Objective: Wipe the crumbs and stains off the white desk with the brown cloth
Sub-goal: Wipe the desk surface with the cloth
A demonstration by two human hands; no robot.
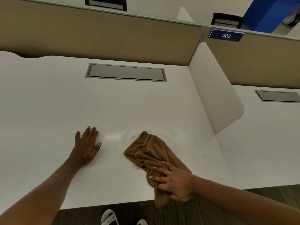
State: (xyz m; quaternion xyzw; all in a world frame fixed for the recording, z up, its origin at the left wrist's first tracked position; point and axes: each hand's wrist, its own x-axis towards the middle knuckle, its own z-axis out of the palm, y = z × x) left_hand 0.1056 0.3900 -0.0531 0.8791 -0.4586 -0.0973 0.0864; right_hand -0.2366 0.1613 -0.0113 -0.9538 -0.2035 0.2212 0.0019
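The brown cloth [149, 153] lies crumpled on the white desk [48, 103], right of centre, with one corner hanging over the front edge. My right hand [173, 181] presses flat on the cloth's near end, fingers spread over the fabric. My left hand [86, 146] rests palm down on the bare desk to the left of the cloth, fingers apart, holding nothing. A faint yellowish stain [134, 135] sits just beyond the cloth's far tip, amid curved wet smears. A few small dark specks [203, 154] dot the desk to the right of the cloth.
A grey cable hatch [125, 72] is set into the desk at the back. A tan partition [97, 34] runs behind it. A white rounded divider [215, 91] stands on the right, with a neighbouring desk [267, 135] beyond. Dark floor and white sandals [110, 216] show below the front edge.
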